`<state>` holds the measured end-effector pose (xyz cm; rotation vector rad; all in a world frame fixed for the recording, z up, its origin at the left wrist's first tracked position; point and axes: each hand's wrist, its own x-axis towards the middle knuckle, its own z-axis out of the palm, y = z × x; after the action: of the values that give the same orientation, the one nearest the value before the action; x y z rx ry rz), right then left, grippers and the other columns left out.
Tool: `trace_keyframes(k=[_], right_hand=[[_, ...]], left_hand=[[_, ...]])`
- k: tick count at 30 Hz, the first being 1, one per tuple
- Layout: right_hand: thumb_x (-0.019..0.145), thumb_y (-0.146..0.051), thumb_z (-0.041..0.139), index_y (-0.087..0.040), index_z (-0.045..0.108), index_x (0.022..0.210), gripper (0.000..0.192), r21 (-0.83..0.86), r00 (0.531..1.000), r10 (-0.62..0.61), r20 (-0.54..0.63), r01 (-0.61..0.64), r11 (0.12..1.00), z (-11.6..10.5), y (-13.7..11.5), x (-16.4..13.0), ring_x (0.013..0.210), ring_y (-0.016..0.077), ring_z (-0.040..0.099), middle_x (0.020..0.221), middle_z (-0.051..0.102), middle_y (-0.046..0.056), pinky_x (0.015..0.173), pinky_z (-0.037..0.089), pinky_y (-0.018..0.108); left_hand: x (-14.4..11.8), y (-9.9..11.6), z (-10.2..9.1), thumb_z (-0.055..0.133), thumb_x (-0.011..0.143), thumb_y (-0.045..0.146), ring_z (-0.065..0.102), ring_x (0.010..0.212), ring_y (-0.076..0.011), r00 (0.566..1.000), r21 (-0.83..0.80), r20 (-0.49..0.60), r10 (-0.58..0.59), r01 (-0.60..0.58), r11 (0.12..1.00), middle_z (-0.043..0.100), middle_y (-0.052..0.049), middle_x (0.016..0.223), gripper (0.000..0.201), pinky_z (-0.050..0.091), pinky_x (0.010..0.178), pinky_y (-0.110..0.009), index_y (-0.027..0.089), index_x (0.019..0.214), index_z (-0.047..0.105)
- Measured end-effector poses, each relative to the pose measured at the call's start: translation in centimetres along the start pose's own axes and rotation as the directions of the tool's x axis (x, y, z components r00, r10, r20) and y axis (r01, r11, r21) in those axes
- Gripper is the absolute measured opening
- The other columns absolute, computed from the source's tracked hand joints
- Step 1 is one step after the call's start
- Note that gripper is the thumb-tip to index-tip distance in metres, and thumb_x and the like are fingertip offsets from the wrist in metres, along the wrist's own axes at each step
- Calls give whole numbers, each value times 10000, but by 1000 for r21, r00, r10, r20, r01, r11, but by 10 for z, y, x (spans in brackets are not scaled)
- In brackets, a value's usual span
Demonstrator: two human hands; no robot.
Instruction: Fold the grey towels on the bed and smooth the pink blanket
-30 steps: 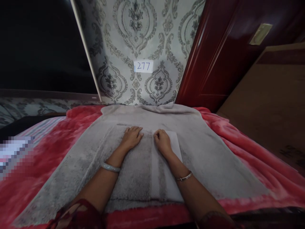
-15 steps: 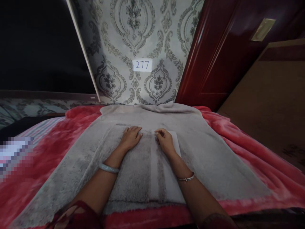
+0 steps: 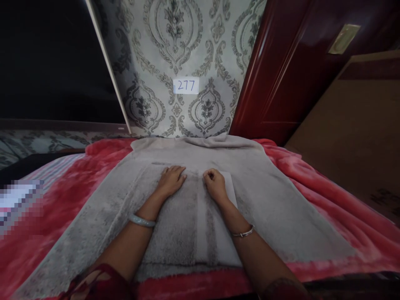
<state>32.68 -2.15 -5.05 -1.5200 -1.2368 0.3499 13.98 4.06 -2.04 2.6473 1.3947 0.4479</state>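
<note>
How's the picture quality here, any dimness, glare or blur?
Head view: dim overall, the screen nearly black; same head view: a pale glare streak on the dark red panel, marks on the brown cardboard too unclear to read, and a pixelated patch hiding part of the left edge; also head view: left hand, right hand and grey cloth look reasonably clear.

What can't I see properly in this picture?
All in the head view:
- Left hand's palm: turned down toward the gray cloth.
- Anything pinched in the right hand: its curled fingers hide it.
- Markings on the brown box: too blurred.
- The dark screen's far side: cut off by the left edge.
- The left-side patch: blocky blur.
</note>
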Motion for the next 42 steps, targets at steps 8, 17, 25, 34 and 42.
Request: trace_keyframes(k=[8,17,25,34,42], right_hand=[[750,-174,587,-209,620,705,66,-119,994,-77,77,86,989,1,-10,-4,736,167,560,759,617,14,721,439,276],[755,-203,533,-216,584,679,92,-33,1000,-26,7,26,999,0,-4,-1,744,182,552,723,604,15,714,422,282],[846,-207,446,-201,647,884,205,15,992,-117,-42,118,993,0,-4,-6,829,191,607,868,666,47,783,475,300],[848,-99,423,-182,701,979,318,-254,986,-168,20,168,952,0,1,-4,969,214,598,975,678,83,915,465,337],[922,-155,438,-182,665,1235,388,-611,978,-83,189,184,770,-2,-25,-13,1250,255,475,1337,604,117,1049,356,394]], left_hand=[[1,-1,1,434,965,331,485,1366,-254,1000,3,-5,-2,2,1000,578,-93,1438,446,304,1188,-502,229,1379,565],[0,-1,0,419,970,328,477,1370,-255,1000,1,3,-2,2,1000,573,-95,1444,452,298,1189,-499,218,1386,556],[-2,6,-3,355,995,330,433,1407,-252,999,39,36,-24,23,999,524,-108,1490,484,264,1209,-504,192,1431,511],[-7,14,-4,341,998,459,385,1421,-329,988,180,-24,-155,157,971,506,-165,1483,555,244,1183,-587,174,1448,497],[-6,12,-4,291,997,461,407,1395,-308,987,188,-18,-160,161,969,541,-174,1436,570,237,1186,-546,152,1423,512]])
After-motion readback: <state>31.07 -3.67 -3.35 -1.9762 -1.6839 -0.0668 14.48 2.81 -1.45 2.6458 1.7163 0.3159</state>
